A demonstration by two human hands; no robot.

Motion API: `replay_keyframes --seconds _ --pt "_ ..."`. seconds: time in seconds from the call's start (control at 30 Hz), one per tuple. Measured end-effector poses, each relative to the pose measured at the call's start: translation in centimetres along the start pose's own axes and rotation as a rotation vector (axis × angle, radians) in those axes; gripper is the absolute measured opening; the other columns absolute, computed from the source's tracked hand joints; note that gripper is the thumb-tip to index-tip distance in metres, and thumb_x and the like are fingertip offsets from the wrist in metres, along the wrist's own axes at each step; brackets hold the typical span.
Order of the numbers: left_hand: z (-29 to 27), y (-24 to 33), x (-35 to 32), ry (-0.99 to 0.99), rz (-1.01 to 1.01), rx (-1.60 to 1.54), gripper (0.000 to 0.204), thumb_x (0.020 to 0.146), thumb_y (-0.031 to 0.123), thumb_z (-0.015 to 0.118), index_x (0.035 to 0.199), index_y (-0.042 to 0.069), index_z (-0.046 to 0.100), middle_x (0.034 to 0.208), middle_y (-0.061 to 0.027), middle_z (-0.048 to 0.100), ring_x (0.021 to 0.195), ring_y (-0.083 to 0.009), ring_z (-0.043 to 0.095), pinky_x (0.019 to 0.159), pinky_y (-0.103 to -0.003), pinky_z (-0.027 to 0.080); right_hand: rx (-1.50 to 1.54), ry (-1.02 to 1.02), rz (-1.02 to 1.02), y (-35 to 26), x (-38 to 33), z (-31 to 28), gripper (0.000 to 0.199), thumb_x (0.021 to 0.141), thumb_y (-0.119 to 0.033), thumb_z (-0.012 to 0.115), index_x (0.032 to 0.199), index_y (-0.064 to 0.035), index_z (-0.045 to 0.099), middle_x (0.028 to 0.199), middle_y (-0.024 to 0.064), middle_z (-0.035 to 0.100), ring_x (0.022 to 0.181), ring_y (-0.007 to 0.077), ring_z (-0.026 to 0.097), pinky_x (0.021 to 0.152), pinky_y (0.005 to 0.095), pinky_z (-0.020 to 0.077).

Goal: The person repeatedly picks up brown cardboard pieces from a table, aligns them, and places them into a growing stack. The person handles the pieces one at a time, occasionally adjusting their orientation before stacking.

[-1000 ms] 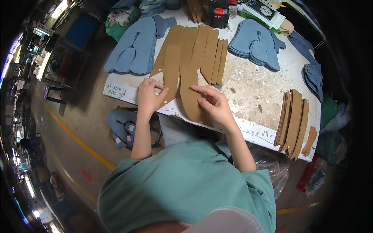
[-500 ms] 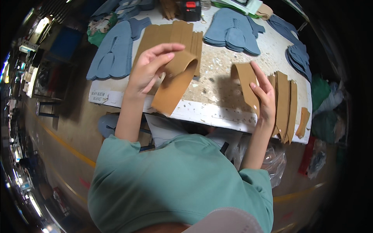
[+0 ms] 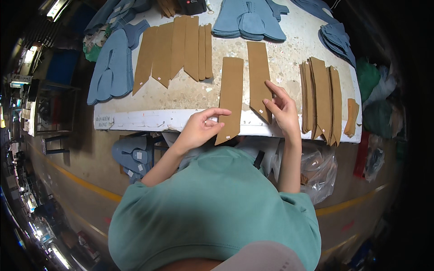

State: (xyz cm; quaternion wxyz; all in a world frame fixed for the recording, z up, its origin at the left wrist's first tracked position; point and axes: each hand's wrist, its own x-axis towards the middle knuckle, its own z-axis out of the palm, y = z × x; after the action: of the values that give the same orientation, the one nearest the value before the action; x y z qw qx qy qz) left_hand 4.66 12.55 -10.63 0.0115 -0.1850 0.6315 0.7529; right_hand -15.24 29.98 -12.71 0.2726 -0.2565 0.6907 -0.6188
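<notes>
Two flat brown strips of leather-like material, each with a slanted near end and a small white sticker, lie side by side at the front of the table. My left hand (image 3: 201,129) pinches the left edge of the left strip (image 3: 232,90), whose near end hangs past the table edge. With thumb and forefinger my right hand (image 3: 283,112) grips the right edge of the other strip (image 3: 258,72). A narrow gap separates the strips. Some fingers of both hands are hidden.
Overlapping brown strips (image 3: 177,47) lie at the left of the white table (image 3: 181,118), with more stacked strips (image 3: 320,97) at the right. Blue cut pieces (image 3: 110,67) sit far left; another blue stack (image 3: 251,22) stands at the back. A small brown piece (image 3: 351,118) lies near the right edge.
The two strips, curled and raised before, are now laid out flat. My left hand has come down and right, closer to my right hand; the view has shifted.
</notes>
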Motion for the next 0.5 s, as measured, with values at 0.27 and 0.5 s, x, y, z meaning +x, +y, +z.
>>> replay_keyframes --seconds 0.27,0.5 --pt "1.1 0.1 -1.1 0.197 0.15 0.169 0.048 0.087 -0.006 0.059 0.133 0.001 0.051 0.13 -0.0078 0.043 0.087 -0.0071 0.06 0.074 -0.017 0.051 -0.101 -0.07 0.011 -0.9 -4.3 2.2 0.056 0.083 0.01 0.06 0.136 -0.0017 0.051 0.122 0.0063 0.052 0.082 0.0057 0.054 0.075 0.0196 0.0466" --pt "1.3 0.0 -1.2 0.226 0.155 0.239 0.05 0.085 -0.006 0.06 0.134 0.004 0.052 0.13 -0.0073 0.045 0.087 -0.0069 0.06 0.072 -0.018 0.052 -0.238 -0.026 -0.032 -1.9 -6.1 2.9 0.055 0.08 0.006 0.062 0.133 -0.006 0.055 0.117 0.0085 0.058 0.083 0.0106 0.06 0.071 0.0217 0.0513"
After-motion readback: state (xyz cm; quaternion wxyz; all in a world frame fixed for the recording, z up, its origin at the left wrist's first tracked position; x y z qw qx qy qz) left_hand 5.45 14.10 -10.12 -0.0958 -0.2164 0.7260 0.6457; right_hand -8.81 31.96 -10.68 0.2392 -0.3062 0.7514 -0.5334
